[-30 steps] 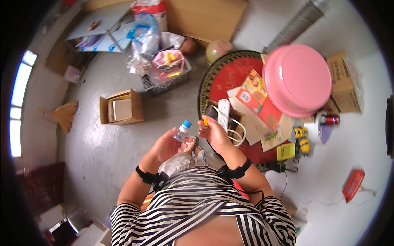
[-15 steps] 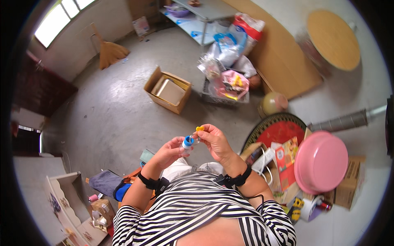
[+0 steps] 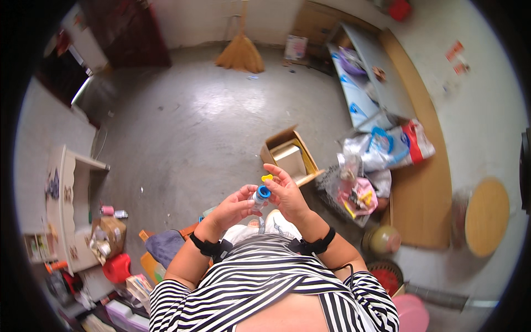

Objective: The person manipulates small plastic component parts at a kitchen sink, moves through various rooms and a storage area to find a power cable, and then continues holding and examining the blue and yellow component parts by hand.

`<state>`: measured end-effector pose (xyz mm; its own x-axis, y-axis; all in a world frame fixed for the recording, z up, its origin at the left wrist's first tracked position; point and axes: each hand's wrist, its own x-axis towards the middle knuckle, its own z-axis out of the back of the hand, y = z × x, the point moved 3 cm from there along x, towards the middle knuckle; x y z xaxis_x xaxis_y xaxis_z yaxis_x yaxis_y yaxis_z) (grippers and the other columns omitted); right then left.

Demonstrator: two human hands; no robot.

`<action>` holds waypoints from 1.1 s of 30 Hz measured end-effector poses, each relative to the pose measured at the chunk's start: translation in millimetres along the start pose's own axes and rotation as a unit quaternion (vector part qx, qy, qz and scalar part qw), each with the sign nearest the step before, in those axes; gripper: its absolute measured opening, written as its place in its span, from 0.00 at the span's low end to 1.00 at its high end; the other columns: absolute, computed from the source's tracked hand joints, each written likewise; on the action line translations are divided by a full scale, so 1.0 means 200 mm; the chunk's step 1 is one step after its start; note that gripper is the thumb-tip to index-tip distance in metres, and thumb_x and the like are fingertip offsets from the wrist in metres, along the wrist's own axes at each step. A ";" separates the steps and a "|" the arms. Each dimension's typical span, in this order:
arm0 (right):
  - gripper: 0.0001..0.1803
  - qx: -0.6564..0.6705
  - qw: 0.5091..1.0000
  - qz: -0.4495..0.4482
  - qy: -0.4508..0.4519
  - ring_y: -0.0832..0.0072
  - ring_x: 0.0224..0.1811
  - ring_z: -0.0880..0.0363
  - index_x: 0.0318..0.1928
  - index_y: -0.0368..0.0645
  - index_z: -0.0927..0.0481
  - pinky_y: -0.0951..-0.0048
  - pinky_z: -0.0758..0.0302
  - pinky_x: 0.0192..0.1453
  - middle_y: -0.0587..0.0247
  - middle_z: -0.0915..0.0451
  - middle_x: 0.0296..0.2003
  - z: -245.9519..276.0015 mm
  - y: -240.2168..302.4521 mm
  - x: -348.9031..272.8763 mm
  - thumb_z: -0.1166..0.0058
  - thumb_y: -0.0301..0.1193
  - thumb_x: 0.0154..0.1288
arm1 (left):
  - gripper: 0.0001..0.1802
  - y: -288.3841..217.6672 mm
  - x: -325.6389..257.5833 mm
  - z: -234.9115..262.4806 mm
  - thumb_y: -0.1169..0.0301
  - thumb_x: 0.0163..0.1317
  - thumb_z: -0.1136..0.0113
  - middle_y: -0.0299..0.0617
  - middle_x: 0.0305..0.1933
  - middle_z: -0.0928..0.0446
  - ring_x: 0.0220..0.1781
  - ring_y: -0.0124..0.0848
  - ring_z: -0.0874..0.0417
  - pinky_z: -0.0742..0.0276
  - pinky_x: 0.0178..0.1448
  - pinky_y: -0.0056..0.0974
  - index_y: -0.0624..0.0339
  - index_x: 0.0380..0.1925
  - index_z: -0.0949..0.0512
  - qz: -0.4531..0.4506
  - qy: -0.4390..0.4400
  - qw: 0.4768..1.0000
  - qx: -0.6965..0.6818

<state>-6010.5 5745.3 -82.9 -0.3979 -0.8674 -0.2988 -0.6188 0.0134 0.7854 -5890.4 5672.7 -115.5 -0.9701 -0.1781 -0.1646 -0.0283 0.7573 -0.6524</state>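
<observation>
My left hand (image 3: 234,208) is closed round a small whitish bubble bottle (image 3: 257,205) with a blue collar. Its open mouth faces up toward me, tilted a little to the right. Just beyond the mouth, my right hand (image 3: 287,200) pinches the yellow handle of a bubble wand (image 3: 267,178) between thumb and fingers. The rest of the wand is hard to make out behind the fingers. Both hands are close together in front of my striped top, above my light trousers.
Ahead on the grey floor stands an open cardboard box (image 3: 290,156). Right of it is a dark crate (image 3: 332,193) with plastic bags. A straw broom (image 3: 241,53) leans at the far wall. A white shelf unit (image 3: 67,205) stands left, a round wooden top (image 3: 488,217) right.
My view has turned left, so the box, crate and broom appear farther right. The yellow wand handle has shifted slightly, and the wand's ring, seen at the bottle mouth before, is now unclear.
</observation>
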 end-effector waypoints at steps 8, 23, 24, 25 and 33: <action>0.10 -0.118 0.951 -0.167 0.231 0.88 0.25 0.34 0.42 0.40 0.26 0.88 0.36 0.27 0.73 0.28 0.27 -0.22 -0.13 0.49 0.53 0.30 0.62 | 0.22 -0.16 -0.12 0.23 0.54 0.60 0.52 0.37 0.41 0.28 0.42 0.27 0.27 0.29 0.39 0.32 0.56 0.47 0.36 -0.186 -0.158 0.969 -0.028; 0.16 -0.394 0.719 0.087 0.566 0.81 0.30 0.32 0.41 0.44 0.23 0.82 0.34 0.31 0.68 0.28 0.33 -0.90 0.00 1.19 0.40 0.26 0.47 | 0.24 -0.67 -0.07 0.46 0.48 0.61 0.59 0.36 0.38 0.27 0.36 0.27 0.25 0.27 0.35 0.30 0.56 0.44 0.31 -0.370 -0.408 0.823 -0.141; 0.16 -0.401 0.717 0.091 0.563 0.81 0.28 0.32 0.41 0.44 0.23 0.82 0.34 0.30 0.68 0.27 0.31 -0.95 -0.02 1.25 0.40 0.26 0.47 | 0.24 -0.73 -0.07 0.50 0.48 0.61 0.59 0.36 0.38 0.27 0.36 0.27 0.25 0.27 0.35 0.30 0.56 0.44 0.31 -0.375 -0.411 0.819 -0.140; 0.16 -0.400 0.714 0.093 0.567 0.81 0.28 0.32 0.41 0.44 0.23 0.82 0.34 0.30 0.68 0.27 0.31 -1.00 -0.03 1.30 0.40 0.26 0.47 | 0.24 -0.79 -0.08 0.55 0.49 0.61 0.57 0.36 0.39 0.27 0.37 0.26 0.25 0.27 0.37 0.30 0.56 0.45 0.32 -0.383 -0.436 0.806 -0.117; 0.21 -0.406 0.737 0.182 0.509 0.77 0.23 0.28 0.44 0.42 0.28 0.77 0.29 0.26 0.64 0.29 0.26 -1.57 -0.05 1.87 0.40 0.26 0.46 | 0.19 -1.47 -0.13 1.06 0.55 0.59 0.49 0.33 0.38 0.26 0.39 0.23 0.25 0.27 0.44 0.32 0.56 0.43 0.31 -0.384 -0.467 0.796 -0.002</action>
<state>-5940.6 5264.9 -33.3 0.5317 -0.8098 0.2480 0.1772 0.3927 0.9024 -5805.4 5321.8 -76.8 -0.0637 -0.9779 -0.1989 -0.5290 0.2021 -0.8242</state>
